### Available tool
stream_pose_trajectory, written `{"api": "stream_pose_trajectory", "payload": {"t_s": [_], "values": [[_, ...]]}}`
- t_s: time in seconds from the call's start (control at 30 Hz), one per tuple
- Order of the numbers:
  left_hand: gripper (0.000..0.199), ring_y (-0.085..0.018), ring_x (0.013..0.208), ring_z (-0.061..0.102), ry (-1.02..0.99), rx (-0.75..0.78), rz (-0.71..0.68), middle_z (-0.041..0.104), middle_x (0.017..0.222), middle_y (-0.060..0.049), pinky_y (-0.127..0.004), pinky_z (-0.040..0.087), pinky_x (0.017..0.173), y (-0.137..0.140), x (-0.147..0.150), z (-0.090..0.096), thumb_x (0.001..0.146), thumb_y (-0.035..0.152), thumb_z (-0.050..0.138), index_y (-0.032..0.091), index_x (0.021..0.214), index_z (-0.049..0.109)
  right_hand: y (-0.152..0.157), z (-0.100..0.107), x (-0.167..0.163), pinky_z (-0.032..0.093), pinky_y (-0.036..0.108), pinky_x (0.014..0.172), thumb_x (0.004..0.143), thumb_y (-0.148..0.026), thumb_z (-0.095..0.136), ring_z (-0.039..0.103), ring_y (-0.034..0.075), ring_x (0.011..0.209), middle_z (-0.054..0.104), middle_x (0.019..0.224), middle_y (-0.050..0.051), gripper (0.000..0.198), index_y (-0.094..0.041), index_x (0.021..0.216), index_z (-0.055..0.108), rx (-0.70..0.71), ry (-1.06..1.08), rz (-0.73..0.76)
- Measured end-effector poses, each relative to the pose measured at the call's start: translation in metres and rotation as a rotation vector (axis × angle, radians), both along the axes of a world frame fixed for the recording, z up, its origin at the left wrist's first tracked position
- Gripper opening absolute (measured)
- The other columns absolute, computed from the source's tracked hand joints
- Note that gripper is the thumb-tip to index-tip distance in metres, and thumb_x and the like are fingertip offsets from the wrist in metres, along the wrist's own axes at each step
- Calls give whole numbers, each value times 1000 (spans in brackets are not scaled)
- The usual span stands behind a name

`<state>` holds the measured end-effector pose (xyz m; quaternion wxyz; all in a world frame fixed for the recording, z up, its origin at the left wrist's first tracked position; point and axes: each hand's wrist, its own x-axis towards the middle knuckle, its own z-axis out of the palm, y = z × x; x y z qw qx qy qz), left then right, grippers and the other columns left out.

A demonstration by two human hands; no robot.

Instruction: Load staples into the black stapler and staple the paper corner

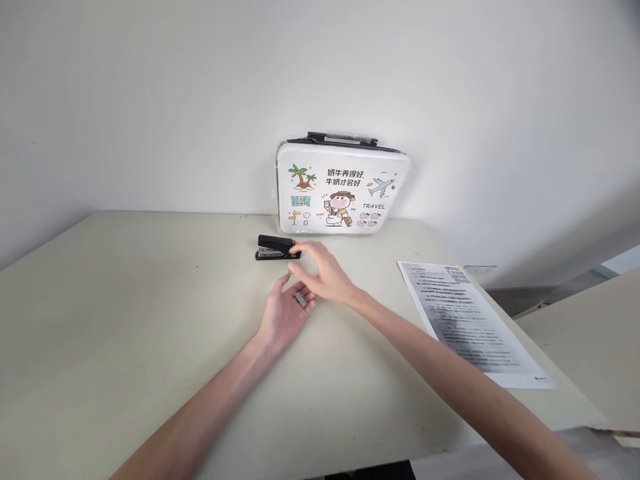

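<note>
My left hand [286, 310] is turned palm up over the table, its fingers loosely curled around a small grey strip of staples [301, 299]. Just above it, my right hand [324, 272] reaches in from the right with thumb and forefinger apart and nothing between them. Its fingertips overlap the right end of a black stapler [273, 245] with an orange detail; whether they touch it I cannot tell. The stapler lies on its base, pointing left, its top arm raised a little from the base.
A white case [345, 190] with cartoon travel prints and a black handle leans against the wall behind the stapler. To the right, a printed sheet of paper [465, 320] lies near the edge of the pale table [125, 320]. Another light surface [585, 340] stands beyond that edge.
</note>
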<state>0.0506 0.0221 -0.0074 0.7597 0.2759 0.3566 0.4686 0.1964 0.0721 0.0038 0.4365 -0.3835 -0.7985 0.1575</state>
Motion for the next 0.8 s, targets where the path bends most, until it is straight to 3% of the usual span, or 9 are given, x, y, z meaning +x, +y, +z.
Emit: {"api": "stream_pose_trajectory", "payload": {"t_s": [0.07, 0.17, 0.4, 0.5, 0.67, 0.77, 0.8], "values": [[44, -23, 87, 65, -2, -7, -25, 64, 91, -12, -35, 58, 84, -1, 2, -1, 102, 49, 37, 18, 91, 66, -32, 2, 10, 51, 46, 107, 100, -32, 61, 62, 26, 123, 68, 127, 8, 26, -29, 126, 62, 62, -146, 94], [51, -25, 88, 66, 7, -38, -136, 65, 88, -12, -36, 58, 81, -2, 5, -2, 104, 53, 34, 17, 89, 67, -64, -5, 22, 50, 48, 106, 99, -24, 64, 61, 28, 121, 69, 123, 9, 25, -26, 124, 64, 106, -321, 66], [54, -19, 73, 62, 17, -16, -293, 66, 88, -11, -32, 55, 71, -11, 14, -4, 108, 52, 35, 15, 91, 71, -92, -18, 37, 51, 47, 102, 103, -19, 59, 63, 27, 113, 74, 115, 9, 21, -26, 120, 70, 175, -411, -63], [55, -21, 77, 65, 51, 23, -368, 67, 90, -11, -34, 57, 79, -19, 18, 0, 106, 60, 39, 17, 91, 71, -104, -18, 41, 51, 45, 98, 104, -16, 55, 66, 25, 107, 76, 113, 7, 23, -26, 116, 71, 178, -364, -111], [46, -30, 106, 72, 31, 25, -548, 74, 107, -16, -46, 56, 97, -26, 22, 4, 98, 60, 58, 17, 105, 73, -137, -14, 63, 56, 41, 87, 102, -14, 55, 71, 21, 93, 77, 106, 3, 26, -32, 112, 72, 44, -152, -170], [30, -30, 110, 71, 70, -20, -464, 75, 115, -16, -44, 55, 103, -21, 18, 1, 96, 44, 67, 16, 105, 75, -158, -17, 104, 59, 43, 85, 102, -24, 58, 73, 24, 94, 77, 106, 4, 22, -35, 113, 73, -57, -52, -178], [26, -28, 109, 72, 75, -36, -414, 75, 115, -16, -43, 55, 103, -18, 17, 0, 95, 39, 68, 16, 103, 75, -162, -19, 122, 59, 44, 86, 101, -29, 62, 74, 26, 95, 77, 105, 4, 17, -34, 111, 74, -94, 5, -253]]}}
